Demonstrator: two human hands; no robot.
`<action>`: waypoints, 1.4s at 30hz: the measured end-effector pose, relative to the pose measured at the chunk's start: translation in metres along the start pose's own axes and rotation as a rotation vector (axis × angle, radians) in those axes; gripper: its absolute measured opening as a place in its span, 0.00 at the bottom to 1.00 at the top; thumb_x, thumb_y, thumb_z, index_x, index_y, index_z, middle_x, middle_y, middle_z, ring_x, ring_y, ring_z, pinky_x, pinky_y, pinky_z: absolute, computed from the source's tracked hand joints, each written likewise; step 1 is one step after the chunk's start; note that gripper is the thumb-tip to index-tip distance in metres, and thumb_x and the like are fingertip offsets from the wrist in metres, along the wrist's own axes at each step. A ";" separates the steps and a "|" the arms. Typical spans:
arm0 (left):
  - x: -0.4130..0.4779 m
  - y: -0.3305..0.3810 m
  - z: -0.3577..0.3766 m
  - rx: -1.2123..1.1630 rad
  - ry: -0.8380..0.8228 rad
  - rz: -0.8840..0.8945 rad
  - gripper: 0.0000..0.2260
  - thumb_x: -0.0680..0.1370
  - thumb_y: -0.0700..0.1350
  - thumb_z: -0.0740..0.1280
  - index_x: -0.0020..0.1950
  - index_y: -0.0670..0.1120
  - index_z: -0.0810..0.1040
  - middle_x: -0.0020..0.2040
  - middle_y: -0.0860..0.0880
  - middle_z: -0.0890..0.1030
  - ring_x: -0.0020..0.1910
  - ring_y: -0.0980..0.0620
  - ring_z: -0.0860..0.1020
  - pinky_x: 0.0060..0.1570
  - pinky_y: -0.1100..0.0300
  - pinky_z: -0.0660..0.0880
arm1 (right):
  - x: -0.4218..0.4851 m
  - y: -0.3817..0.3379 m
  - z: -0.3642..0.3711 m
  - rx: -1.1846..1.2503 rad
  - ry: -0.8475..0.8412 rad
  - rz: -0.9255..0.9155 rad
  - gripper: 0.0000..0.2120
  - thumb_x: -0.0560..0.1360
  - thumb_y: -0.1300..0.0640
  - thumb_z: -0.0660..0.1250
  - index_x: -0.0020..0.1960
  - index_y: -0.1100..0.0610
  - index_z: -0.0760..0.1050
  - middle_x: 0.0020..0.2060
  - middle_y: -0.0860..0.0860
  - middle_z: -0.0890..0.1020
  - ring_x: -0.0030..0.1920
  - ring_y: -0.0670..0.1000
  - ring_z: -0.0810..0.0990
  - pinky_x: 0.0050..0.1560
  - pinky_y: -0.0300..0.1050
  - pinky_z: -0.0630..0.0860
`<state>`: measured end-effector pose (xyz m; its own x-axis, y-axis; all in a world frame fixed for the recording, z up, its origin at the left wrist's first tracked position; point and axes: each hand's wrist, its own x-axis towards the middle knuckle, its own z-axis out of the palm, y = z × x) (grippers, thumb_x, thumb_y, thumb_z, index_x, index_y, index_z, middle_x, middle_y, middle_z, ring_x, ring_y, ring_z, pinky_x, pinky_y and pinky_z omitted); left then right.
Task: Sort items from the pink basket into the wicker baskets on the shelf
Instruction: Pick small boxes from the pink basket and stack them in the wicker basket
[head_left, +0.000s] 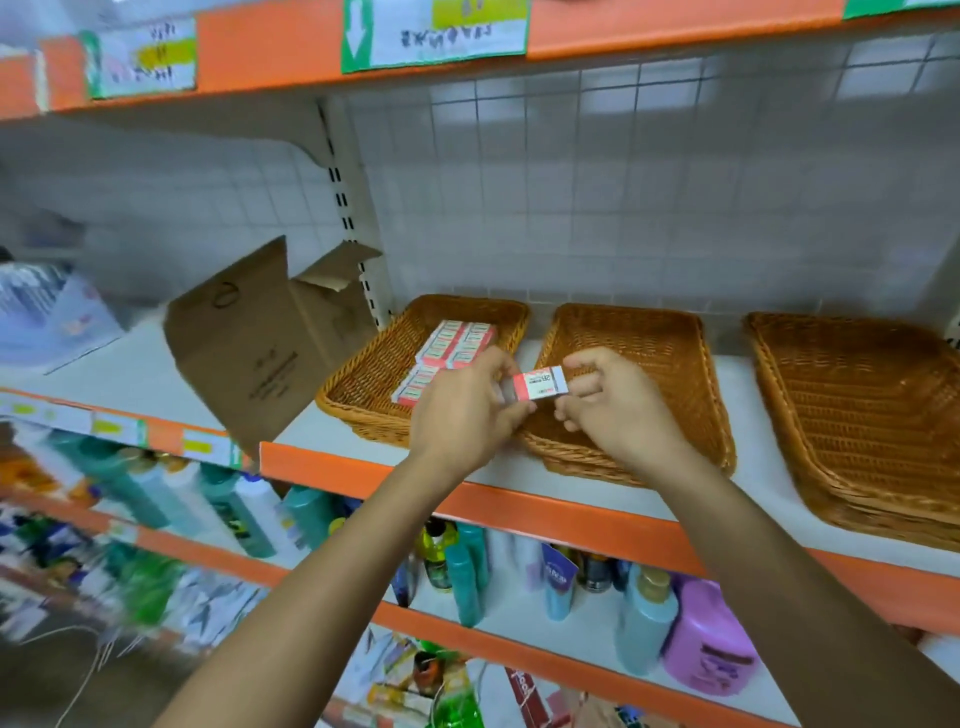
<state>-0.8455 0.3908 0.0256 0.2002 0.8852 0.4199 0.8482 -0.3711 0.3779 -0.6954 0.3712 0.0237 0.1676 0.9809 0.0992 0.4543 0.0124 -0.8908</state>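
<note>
Three wicker baskets stand in a row on the white shelf. The left basket (363, 384) holds several small red-and-white boxes (457, 343). The middle basket (649, 343) and the right basket (852, 410) hold nothing I can see. One small red-and-white box (540, 384) hangs above the gap between the left and middle baskets. My left hand (467, 410) grips its left end and my right hand (618, 410) pinches its right end. The pink basket is out of view.
An open cardboard box (260, 338) leans on the shelf left of the baskets. An orange-edged shelf with paper labels (431, 31) runs overhead. Lower shelves carry bottles (467, 582) and a purple jug (711, 644). Packs in plastic (47, 312) lie at far left.
</note>
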 end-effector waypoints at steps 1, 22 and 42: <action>0.004 -0.005 0.000 0.020 0.021 -0.020 0.15 0.73 0.57 0.70 0.55 0.53 0.74 0.38 0.50 0.79 0.44 0.45 0.79 0.34 0.59 0.64 | 0.006 -0.002 0.006 0.088 -0.014 0.029 0.15 0.75 0.66 0.66 0.60 0.58 0.71 0.39 0.52 0.82 0.41 0.53 0.83 0.49 0.51 0.81; 0.097 -0.093 0.008 0.171 0.003 0.312 0.19 0.75 0.58 0.67 0.60 0.50 0.68 0.43 0.47 0.81 0.43 0.43 0.80 0.35 0.55 0.70 | 0.110 -0.036 0.082 0.340 -0.143 0.131 0.08 0.79 0.59 0.61 0.58 0.52 0.71 0.51 0.55 0.80 0.44 0.49 0.81 0.44 0.42 0.80; 0.143 -0.168 0.025 -0.108 -0.367 0.259 0.16 0.74 0.42 0.67 0.59 0.46 0.67 0.56 0.46 0.76 0.53 0.47 0.74 0.47 0.57 0.71 | 0.122 -0.046 0.145 -0.821 0.111 0.047 0.16 0.74 0.58 0.69 0.62 0.57 0.74 0.60 0.55 0.74 0.60 0.55 0.73 0.58 0.46 0.72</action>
<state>-0.9468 0.5863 0.0017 0.5757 0.7931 0.1992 0.6952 -0.6029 0.3914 -0.8229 0.5182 0.0125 0.2683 0.9514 0.1512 0.9316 -0.2163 -0.2921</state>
